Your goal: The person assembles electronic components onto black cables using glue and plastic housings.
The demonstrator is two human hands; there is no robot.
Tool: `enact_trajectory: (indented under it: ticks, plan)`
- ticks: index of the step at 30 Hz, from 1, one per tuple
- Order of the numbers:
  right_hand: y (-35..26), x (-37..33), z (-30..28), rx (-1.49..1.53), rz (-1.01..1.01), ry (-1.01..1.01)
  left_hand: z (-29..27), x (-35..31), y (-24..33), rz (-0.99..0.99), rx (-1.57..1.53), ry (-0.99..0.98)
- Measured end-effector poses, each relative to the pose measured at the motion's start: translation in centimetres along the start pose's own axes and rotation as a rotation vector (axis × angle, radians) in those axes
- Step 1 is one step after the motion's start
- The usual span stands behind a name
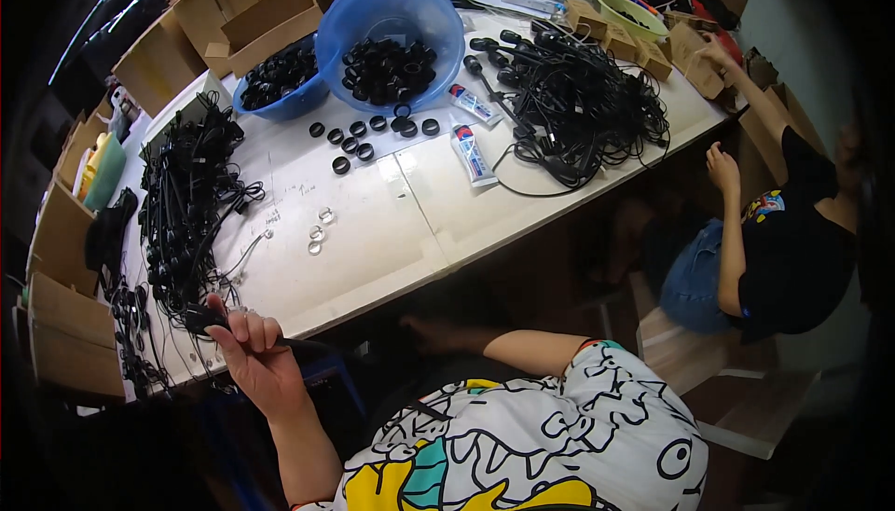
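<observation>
My left hand is raised at the table's near left edge, fingers curled around a black tubular piece whose end shows beyond the fingertips. Behind it lies a long heap of black cabled parts. In the shadow below the table's front edge is my right hand; its fingers are too dark to make out. Several clear rings lie on the white table, with loose black rings farther back. More black rings fill a tilted blue basin and a second blue basin.
A tangle of black cables covers the table's right side, with two white tubes beside it. Cardboard boxes line the back and left. At the right sits another person, one hand by a small box.
</observation>
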State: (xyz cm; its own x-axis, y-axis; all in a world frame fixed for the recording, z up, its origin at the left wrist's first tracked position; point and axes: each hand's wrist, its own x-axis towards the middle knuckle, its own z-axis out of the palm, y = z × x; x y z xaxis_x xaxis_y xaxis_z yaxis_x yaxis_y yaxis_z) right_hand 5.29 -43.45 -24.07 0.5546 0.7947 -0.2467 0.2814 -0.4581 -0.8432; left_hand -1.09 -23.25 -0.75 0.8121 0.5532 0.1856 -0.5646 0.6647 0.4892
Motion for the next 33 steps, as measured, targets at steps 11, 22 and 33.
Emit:
enact_trajectory:
  ticks: [11, 22, 33]
  plan:
    - [-11.8, -6.7, -10.0, 0.863, -0.14, -0.054, 1.9, 1.9, -6.5, -0.247, 0.045, -0.004]
    - [-13.9, -8.7, -11.8, 0.038, -0.254, 0.28, 3.0, 1.1, -9.8, -0.238, 0.18, -0.143]
    - [-13.4, -14.7, -36.8, -1.173, 0.098, 1.004, -1.2, 8.3, -8.0, -0.217, 0.893, -0.183]
